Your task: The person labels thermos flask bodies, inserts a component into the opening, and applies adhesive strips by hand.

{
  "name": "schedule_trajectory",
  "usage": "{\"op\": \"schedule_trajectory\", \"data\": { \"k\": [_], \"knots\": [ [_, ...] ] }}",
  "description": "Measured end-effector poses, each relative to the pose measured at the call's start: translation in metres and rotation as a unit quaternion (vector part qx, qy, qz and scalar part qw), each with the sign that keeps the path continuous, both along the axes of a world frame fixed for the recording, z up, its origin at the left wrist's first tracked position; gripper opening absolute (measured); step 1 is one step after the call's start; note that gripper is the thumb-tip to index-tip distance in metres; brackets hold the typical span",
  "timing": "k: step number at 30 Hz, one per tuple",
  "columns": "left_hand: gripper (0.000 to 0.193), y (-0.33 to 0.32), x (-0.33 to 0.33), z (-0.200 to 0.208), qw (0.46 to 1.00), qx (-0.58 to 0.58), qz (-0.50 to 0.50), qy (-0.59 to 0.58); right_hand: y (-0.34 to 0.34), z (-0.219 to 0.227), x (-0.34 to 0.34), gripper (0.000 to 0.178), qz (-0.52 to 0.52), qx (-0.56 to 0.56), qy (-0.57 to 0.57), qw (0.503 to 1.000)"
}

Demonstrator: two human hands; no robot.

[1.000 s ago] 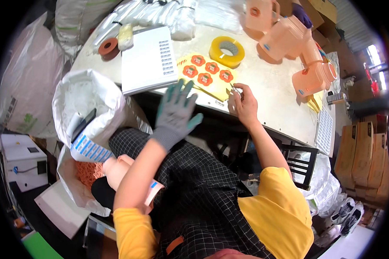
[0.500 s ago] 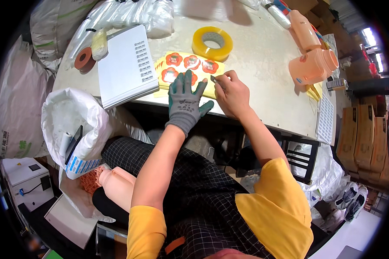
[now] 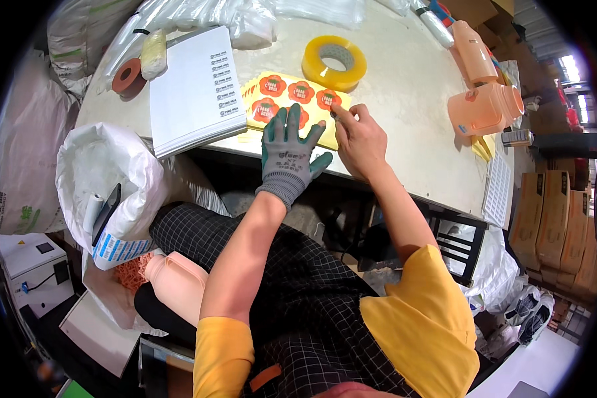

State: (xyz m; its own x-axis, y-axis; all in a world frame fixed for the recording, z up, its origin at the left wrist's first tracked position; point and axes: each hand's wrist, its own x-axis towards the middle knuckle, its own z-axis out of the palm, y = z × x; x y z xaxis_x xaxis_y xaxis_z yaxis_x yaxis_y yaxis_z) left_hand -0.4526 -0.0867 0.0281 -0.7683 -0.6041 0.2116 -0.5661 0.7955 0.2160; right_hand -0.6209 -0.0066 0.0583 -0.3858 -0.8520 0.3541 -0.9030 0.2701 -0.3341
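Note:
A yellow sheet of red flower-shaped stickers (image 3: 288, 97) lies near the table's front edge. My left hand (image 3: 287, 149), in a grey and green glove with a bare thumb-side fingertip showing, presses flat on its lower part, fingers spread. My right hand (image 3: 361, 139) is bare, its thumb and index finger pinched at the sheet's right edge, touching the top right flower sticker (image 3: 328, 99). Something small and dark shows at those fingertips; I cannot make out what it is. A peach plastic jug (image 3: 177, 282) rests by my left thigh, partly behind my left forearm.
Beyond the stickers is a roll of clear yellow tape (image 3: 347, 73). A stack of printed white sheets (image 3: 191, 99) lies to the left, beside a brown roll (image 3: 128, 81). Two peach jugs (image 3: 477, 109) are at the right. A white sack (image 3: 113, 166) stands left of the table.
My right fingertips have moved up along the sheet's right edge to the top right flower sticker. My left hand stays flat on the sheet. The whole view has shifted slightly.

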Motion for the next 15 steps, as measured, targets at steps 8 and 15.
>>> {"op": "schedule_trajectory", "data": {
  "k": [8, 15],
  "knots": [
    [0.072, 0.0, -0.004, 0.003, 1.0, 0.017, 0.001, -0.011, -0.007, 0.023, -0.036, 0.035, -0.001, -0.215, -0.362, 0.907],
    [0.086, 0.036, 0.029, 0.033, 0.977, 0.063, -0.154, -0.13, -0.006, 0.065, 0.053, 0.049, 0.268, -0.16, 0.032, 0.95]
  ]
}}
